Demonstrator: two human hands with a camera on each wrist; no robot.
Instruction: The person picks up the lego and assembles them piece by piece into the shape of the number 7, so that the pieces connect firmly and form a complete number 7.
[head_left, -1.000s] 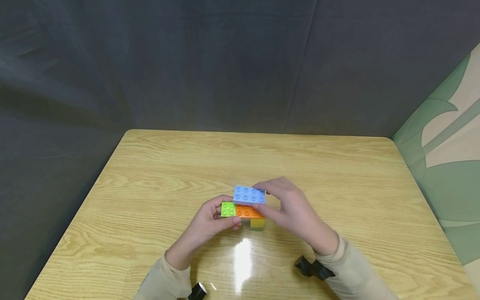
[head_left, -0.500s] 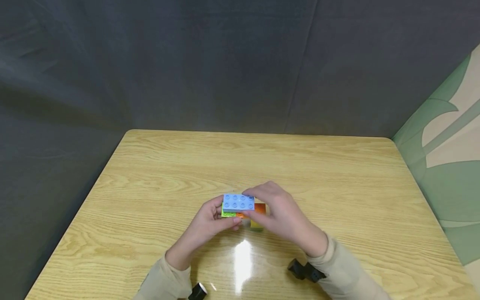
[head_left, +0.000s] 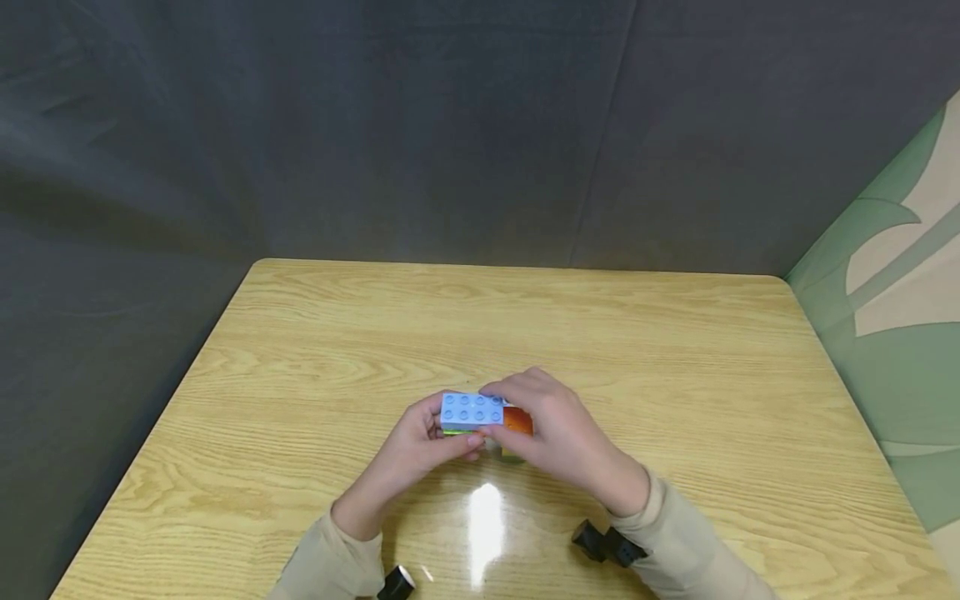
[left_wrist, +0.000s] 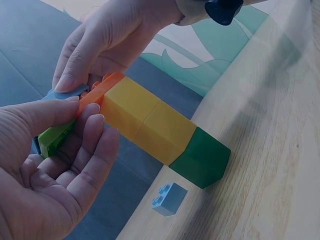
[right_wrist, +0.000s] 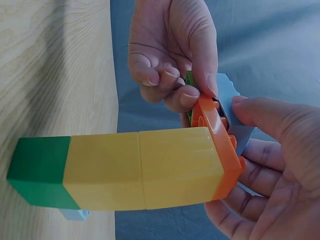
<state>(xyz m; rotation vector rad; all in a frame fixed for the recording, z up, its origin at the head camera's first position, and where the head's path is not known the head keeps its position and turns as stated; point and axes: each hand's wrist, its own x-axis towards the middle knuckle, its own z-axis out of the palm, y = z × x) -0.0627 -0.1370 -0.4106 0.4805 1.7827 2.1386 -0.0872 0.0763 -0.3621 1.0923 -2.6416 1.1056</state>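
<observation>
Head view showed the right hand pinching a pale-blue, eight-studded brick over the lime-green brick that the left hand gripped. Alongside, an orange brick capped two glossy yellow blocks and a dark-green block.

A wooden tabletop before me, dark cloth past its far and left edges, green-and-cream leaf-patterned cloth along its right edge, white glare toward the edge nearest me.

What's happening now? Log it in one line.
left hand: grips lime brick | right hand: holds blue brick over lime brick and orange brick | column: yellow bricks under orange brick, green brick lowest | seating: unclear
</observation>
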